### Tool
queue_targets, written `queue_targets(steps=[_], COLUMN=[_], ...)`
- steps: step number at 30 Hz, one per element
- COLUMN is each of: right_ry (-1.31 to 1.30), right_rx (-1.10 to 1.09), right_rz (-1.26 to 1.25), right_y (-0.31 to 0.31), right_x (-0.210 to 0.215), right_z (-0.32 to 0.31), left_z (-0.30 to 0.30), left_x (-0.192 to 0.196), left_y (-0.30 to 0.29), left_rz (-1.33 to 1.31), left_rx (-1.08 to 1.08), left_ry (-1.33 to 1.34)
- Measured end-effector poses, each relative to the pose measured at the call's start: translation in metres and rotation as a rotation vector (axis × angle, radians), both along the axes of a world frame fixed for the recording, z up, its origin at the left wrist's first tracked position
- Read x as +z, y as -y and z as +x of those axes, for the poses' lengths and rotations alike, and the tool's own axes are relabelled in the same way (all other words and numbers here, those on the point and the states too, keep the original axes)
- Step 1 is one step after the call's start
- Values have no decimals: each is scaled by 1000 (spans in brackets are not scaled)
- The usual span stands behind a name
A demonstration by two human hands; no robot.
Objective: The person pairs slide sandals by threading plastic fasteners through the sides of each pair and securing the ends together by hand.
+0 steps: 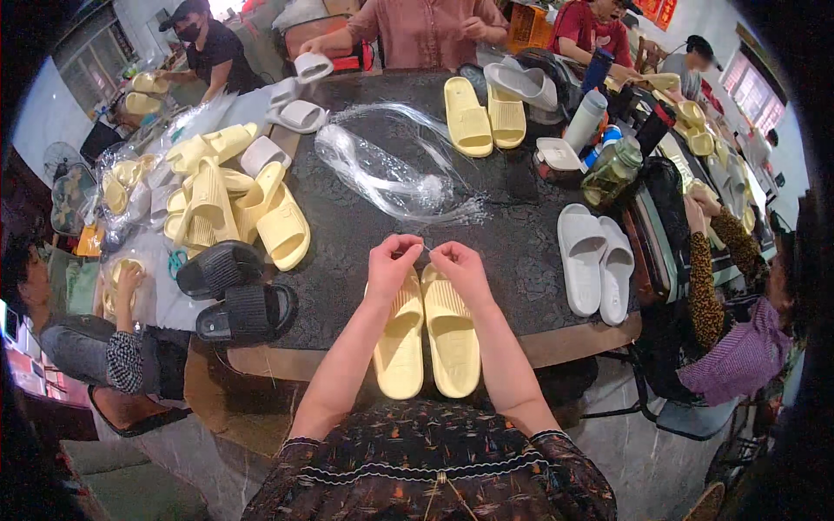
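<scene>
Just in front of me a pair of yellow slide sandals lies side by side at the table's near edge, heels toward me. Over their toe ends, my left hand and my right hand are close together, thumbs and forefingers pinched. Between the fingertips runs a thin pale strand, too fine to make out fully. Beyond my hands is a loose bundle of clear plastic strands on the dark tabletop.
Yellow slides are heaped at left, beside black slides and teal scissors. Grey slides lie at right. Another yellow pair and bottles stand farther back. Several people sit or stand around the table.
</scene>
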State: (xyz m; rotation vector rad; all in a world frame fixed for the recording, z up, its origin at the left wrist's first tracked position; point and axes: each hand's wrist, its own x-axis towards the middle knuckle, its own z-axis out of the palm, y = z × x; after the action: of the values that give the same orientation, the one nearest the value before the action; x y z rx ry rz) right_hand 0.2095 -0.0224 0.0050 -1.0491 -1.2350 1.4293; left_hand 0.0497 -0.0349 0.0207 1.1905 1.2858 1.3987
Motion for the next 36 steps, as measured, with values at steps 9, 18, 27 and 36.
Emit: queue_targets(steps=[9,18,27,36], right_ry=[6,-22,83,27], right_rx=[-6,-28,-15,20], right_rz=[0,-7,114,51], right_y=[1,13,1,4], right_x=[12,12,0,4], right_z=[0,-2,1,-5], left_z=[0,-6,-3,-5], left_x=[6,9,13,16], left_y=[-3,12,3,6], left_rz=[-56,-162,-191,-213], left_rx=[-45,-145,-225,-300], left_ry=[10,99,136,210])
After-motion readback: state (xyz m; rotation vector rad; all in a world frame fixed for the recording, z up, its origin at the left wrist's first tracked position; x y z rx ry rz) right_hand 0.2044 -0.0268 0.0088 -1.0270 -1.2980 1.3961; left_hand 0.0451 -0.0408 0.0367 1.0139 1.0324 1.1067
